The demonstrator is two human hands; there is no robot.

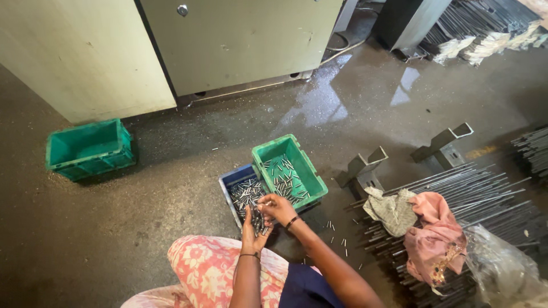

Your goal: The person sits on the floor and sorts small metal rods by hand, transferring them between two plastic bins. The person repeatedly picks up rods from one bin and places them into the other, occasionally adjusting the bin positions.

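Far to your left an empty green plastic crate (88, 149) sits on the grey concrete floor (171, 194), just in front of the pale cream metal cabinet (171, 45). Nearer the middle, a small blue plastic bin (235, 178) holds a heap of short shiny metal pins (245, 194), and touching its right side stands a green plastic bin (308, 177) with more of the same pins scattered across its bottom. Your left hand (251, 231) is over the near end of the blue bin, cupped upward around a bundle of the pins. Your right hand (278, 208) is just beside it, fingers curled over the pins at the bins' shared edge; whether it is pinching any you cannot tell. A few loose pins lie on the floor to the right of your forearm. Further right, a grey rag (391, 211) and a pink cloth (436, 236) lie on a stack of long dark steel rods (474, 188), with a crumpled clear plastic bag (505, 271) at the far right.
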